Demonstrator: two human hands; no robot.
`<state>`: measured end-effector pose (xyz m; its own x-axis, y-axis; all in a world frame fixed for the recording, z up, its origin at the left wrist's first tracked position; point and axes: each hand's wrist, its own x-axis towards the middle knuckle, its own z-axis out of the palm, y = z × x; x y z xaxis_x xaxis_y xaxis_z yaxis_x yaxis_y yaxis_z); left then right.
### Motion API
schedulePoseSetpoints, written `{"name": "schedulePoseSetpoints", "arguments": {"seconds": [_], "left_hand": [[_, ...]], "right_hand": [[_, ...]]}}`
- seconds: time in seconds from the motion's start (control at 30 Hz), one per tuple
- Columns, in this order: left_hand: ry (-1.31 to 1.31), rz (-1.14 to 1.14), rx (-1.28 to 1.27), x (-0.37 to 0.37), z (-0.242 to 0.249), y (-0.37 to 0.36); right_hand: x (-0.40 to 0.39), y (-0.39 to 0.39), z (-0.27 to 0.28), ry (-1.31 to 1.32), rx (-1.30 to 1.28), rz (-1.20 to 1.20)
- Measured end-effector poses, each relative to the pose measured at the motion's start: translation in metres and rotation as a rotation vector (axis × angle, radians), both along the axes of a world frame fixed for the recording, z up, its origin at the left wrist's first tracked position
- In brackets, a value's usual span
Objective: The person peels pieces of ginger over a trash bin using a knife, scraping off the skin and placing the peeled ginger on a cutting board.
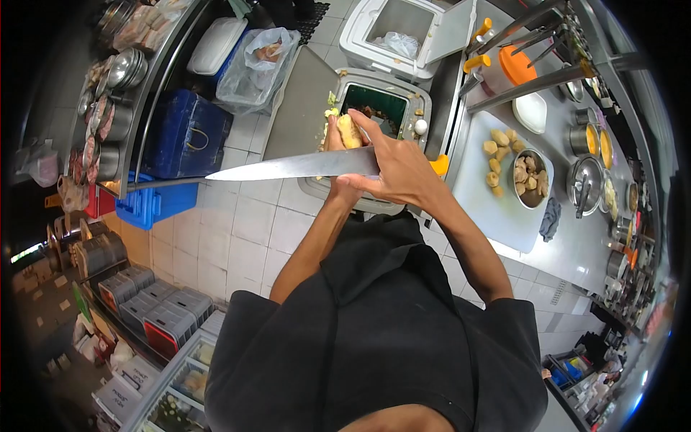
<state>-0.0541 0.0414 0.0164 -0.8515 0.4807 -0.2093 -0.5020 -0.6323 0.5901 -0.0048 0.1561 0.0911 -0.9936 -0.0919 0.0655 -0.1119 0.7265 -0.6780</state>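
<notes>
A large knife (295,165) with a wide steel blade and a yellow handle (439,165) is gripped in my right hand (403,169). Its blade points left, across my left wrist. My left hand (333,138) is closed around a pale yellow peeled potato (349,132). Fingers of the right hand reach up to touch that potato too. Both hands are over the near side of an open waste bin (423,93), whose dark green inside holds scraps. Peelings (332,105) lie along the bin's left edge.
On the right counter, a white cutting board (479,209) carries several peeled potatoes (494,165) and a steel bowl (530,180) of pale brown pieces. A grey cloth (551,219) lies beside it. A second white bin (353,43) stands behind. Blue containers (183,133) are at left.
</notes>
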Motion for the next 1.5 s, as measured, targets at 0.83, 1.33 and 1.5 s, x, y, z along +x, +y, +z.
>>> {"name": "schedulePoseSetpoints", "arguments": {"seconds": [0.83,1.33,1.5], "left_hand": [[0.244,0.148,-0.302,0.012,0.005,0.001],[0.559,0.216,-0.483,0.021,-0.007,-0.001],[0.134,0.116,-0.176,0.024,0.003,-0.001]], "right_hand": [[-0.004,0.008,0.009,-0.061,0.013,0.023],[-0.003,0.012,0.001,0.063,-0.039,0.045],[-0.008,0.015,-0.010,0.184,-0.043,0.035]]}}
